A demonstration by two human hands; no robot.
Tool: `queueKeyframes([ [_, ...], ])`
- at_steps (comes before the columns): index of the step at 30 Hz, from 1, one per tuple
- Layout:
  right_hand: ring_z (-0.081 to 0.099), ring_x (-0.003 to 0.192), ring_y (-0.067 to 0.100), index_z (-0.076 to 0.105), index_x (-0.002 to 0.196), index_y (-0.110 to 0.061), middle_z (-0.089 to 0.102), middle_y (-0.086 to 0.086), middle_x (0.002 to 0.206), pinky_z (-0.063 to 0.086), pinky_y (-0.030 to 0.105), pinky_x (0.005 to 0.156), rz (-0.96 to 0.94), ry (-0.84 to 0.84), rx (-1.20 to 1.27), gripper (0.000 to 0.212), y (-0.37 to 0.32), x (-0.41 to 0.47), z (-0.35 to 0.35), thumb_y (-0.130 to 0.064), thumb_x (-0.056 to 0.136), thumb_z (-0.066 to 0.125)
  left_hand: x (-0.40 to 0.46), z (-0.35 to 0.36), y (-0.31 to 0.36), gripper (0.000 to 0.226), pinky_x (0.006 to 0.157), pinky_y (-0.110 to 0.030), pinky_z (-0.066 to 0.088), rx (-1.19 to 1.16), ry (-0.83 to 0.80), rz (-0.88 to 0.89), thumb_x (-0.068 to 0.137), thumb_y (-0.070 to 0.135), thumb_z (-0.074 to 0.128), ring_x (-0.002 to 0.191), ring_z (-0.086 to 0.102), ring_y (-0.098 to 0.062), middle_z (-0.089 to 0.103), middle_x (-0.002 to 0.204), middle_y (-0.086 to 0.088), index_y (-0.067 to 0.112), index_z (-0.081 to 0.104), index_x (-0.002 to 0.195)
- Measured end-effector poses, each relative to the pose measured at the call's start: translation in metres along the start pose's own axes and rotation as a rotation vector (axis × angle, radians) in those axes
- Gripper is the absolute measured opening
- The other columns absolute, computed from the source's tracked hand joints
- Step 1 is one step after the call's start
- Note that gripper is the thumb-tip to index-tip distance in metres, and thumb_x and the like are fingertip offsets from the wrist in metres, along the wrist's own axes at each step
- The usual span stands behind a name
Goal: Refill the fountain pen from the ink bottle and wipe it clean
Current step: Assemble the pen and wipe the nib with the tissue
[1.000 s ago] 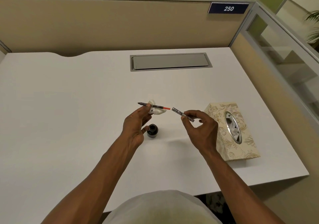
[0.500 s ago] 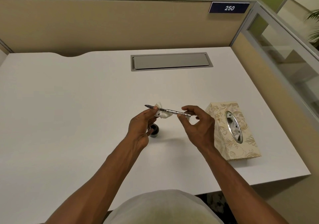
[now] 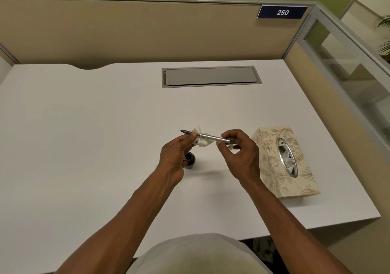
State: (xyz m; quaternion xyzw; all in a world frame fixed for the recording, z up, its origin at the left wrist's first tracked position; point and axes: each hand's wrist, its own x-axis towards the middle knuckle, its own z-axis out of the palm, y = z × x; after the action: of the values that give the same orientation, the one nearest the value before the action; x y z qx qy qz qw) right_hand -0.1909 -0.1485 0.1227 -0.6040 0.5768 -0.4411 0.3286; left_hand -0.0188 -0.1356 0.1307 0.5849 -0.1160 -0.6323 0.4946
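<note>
Both hands raised above the tabletop [image 3: 88, 138], working one fountain pen [image 3: 207, 136] between them. Left hand [image 3: 176, 157] pinches the pen near its nib end, thumb and fingers closed around the section, with a crumpled white tissue [image 3: 201, 139] bunched under the pen against the fingertips; a small dark ink spot shows on the tissue. Dark nib pokes out to the left past the left hand. Right hand [image 3: 239, 157] pinches the silver barrel at its back end, thumb below and forefinger on top, remaining fingers curled loosely. Pen lies nearly level, tilted slightly down toward the right, spanning the gap between the two hands.

Ink bottle [image 3: 190, 161] stands on the tabletop just beneath and behind the left hand, partly hidden by the palm; small, dark, round; cannot tell if it is capped.

Tissue box [image 3: 274, 168], cream with a gold floral pattern and an oval opening, sits near the right hand on the right of the tabletop. Grey cable hatch [image 3: 211, 76] is set into the tabletop farther back. Partition sign [image 3: 282, 12] reads 250
</note>
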Motion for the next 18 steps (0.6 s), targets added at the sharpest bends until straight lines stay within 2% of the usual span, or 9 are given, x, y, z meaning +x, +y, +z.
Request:
queueKeyframes([
  [3,0.069,0.087,0.005,0.07,0.091,-0.026,0.072,-0.022,0.087,0.055,0.044,0.08,0.008,0.001,0.004,0.015,-0.002,0.0015,-0.0015,-0.016,0.084,0.079,-0.0011,0.001,-0.0002,0.007,0.105,-0.043,0.043,0.012,-0.004,0.029,0.084,0.03,0.081,0.073,0.072,0.007,0.078,0.078,0.014,0.024,0.077,0.084],
  [6,0.069,0.086,0.004,0.072,0.09,-0.026,0.073,-0.021,0.086,0.055,0.044,0.08,0.003,-0.005,0.003,0.012,-0.0035,0.0021,-0.0025,-0.017,0.085,0.078,-0.0028,0.0028,0.0015,0.004,0.091,-0.033,0.045,0.012,-0.01,0.077,0.086,0.024,0.08,0.068,0.072,0.007,0.078,0.076,0.013,0.022,0.077,0.084],
  [9,0.069,0.089,0.007,0.071,0.091,-0.026,0.073,-0.02,0.089,0.054,0.042,0.081,-0.022,-0.007,-0.014,0.013,-0.0034,0.0015,-0.0033,-0.016,0.085,0.078,-0.0018,0.0041,0.0015,0.004,0.079,-0.025,0.042,0.043,0.018,0.138,0.084,0.024,0.081,0.083,0.073,0.001,0.08,0.086,0.009,0.022,0.08,0.086],
  [12,0.069,0.09,0.012,0.071,0.092,-0.028,0.075,-0.016,0.089,0.052,0.042,0.08,-0.089,0.0,-0.063,0.018,-0.0022,0.0006,-0.0033,-0.013,0.084,0.078,0.0016,0.0038,-0.0001,0.007,0.081,-0.021,0.044,0.051,0.051,0.182,0.083,0.025,0.083,0.101,0.072,-0.011,0.081,0.094,0.002,0.02,0.082,0.088],
  [14,0.07,0.091,0.012,0.072,0.092,-0.028,0.075,-0.015,0.089,0.051,0.041,0.08,-0.097,-0.003,-0.067,0.019,-0.003,0.0005,-0.0025,-0.012,0.084,0.078,0.0007,0.0045,0.0002,0.013,0.082,-0.02,0.044,0.047,0.048,0.183,0.083,0.025,0.083,0.105,0.073,-0.013,0.081,0.097,0.0,0.017,0.083,0.093],
  [18,0.07,0.093,0.009,0.072,0.092,-0.025,0.074,-0.02,0.091,0.052,0.038,0.082,-0.056,-0.016,-0.029,0.014,-0.0036,0.0007,-0.002,-0.014,0.085,0.078,-0.0038,0.0055,0.0033,0.019,0.075,-0.022,0.04,0.05,0.034,0.132,0.085,0.025,0.081,0.089,0.073,0.001,0.08,0.098,0.004,0.015,0.081,0.101],
])
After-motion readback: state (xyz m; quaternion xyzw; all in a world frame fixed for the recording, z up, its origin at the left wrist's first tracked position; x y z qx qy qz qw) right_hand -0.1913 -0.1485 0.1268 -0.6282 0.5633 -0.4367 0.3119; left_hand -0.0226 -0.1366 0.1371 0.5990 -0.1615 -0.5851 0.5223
